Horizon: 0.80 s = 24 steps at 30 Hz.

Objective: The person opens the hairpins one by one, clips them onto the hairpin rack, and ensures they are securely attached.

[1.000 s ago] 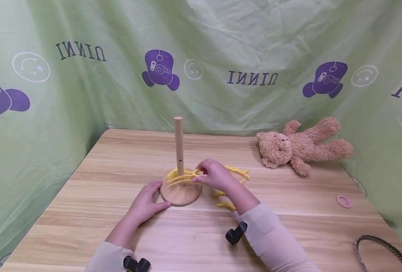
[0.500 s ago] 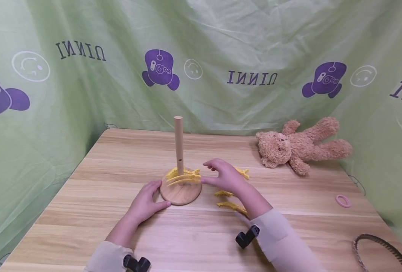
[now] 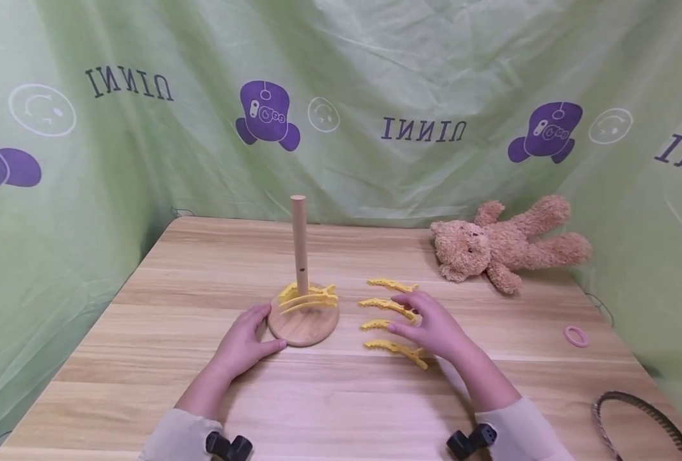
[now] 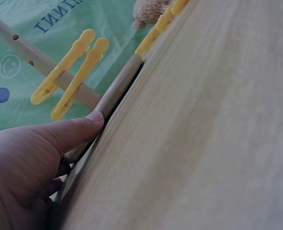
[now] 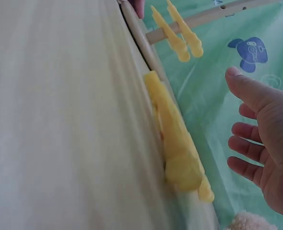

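Observation:
A round wooden base (image 3: 303,331) carries an upright wooden post (image 3: 298,237). Two yellow alligator hair clips (image 4: 83,76) are clamped across the post low down, one above the other. My left hand (image 3: 244,346) holds the base by its left rim, thumb at the front edge; some of its fingers are hidden in the left wrist view. To the right of the stand, several more yellow hair clips (image 3: 395,349) lie in a column. Over them hovers my right hand (image 3: 433,325), holding nothing, thumb and fingers spread apart.
At the back right a brown teddy bear (image 3: 508,246) lies on its side. A pink ring (image 3: 576,337) and a dark toothed headband (image 3: 643,416) lie on the right part of the wooden table (image 3: 317,410). A green printed curtain (image 3: 364,179) surrounds the table.
My right hand has let go of the lower hair clip on the post and moved right, over the clips on the table. My left hand stays on the base.

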Each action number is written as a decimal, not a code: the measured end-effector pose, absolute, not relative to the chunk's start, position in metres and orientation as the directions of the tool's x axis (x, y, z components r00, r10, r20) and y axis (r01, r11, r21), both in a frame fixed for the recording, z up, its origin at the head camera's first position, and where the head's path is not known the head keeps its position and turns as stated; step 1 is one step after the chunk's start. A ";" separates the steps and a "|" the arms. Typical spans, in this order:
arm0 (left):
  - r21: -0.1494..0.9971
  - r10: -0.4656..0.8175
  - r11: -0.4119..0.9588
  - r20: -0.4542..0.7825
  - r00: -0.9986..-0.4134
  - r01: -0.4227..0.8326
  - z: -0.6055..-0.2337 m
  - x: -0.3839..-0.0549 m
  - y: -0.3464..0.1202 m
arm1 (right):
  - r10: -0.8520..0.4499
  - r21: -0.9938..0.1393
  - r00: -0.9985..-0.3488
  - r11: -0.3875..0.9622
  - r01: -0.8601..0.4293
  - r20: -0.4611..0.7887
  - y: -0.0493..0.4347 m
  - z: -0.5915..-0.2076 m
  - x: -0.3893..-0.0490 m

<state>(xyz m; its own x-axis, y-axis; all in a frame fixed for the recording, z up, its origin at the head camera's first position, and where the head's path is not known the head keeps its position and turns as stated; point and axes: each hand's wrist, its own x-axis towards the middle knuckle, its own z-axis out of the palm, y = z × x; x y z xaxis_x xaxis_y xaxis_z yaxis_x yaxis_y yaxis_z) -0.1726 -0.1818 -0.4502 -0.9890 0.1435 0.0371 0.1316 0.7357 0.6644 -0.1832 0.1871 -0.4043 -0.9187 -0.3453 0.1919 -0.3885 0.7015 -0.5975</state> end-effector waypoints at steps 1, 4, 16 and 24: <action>0.664 0.143 0.736 0.035 -0.989 0.130 -0.450 -0.173 -0.182 | -0.340 -0.595 -0.920 0.705 -0.386 0.193 0.191 -0.406 -0.180; 0.661 0.144 0.739 0.032 -0.989 0.129 -0.450 -0.172 -0.182 | -0.337 -0.576 -0.923 0.723 -0.381 0.188 0.203 -0.413 -0.172; 0.662 0.146 0.739 0.027 -0.989 0.127 -0.449 -0.173 -0.181 | -0.341 -0.559 -0.930 0.748 -0.358 0.140 0.228 -0.430 -0.147; 0.663 0.149 0.738 0.026 -0.989 0.129 -0.448 -0.172 -0.181 | -0.386 -0.531 -0.915 0.753 -0.388 0.121 0.233 -0.436 -0.144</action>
<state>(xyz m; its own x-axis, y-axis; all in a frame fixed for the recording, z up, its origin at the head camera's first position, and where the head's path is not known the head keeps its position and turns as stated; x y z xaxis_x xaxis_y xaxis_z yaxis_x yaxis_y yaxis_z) -0.1723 -0.1810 -0.4482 -0.9885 0.1487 0.0262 0.1286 0.7375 0.6629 -0.1444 0.2327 -0.4360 -0.9146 -0.3859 0.1206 -0.3879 0.7532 -0.5313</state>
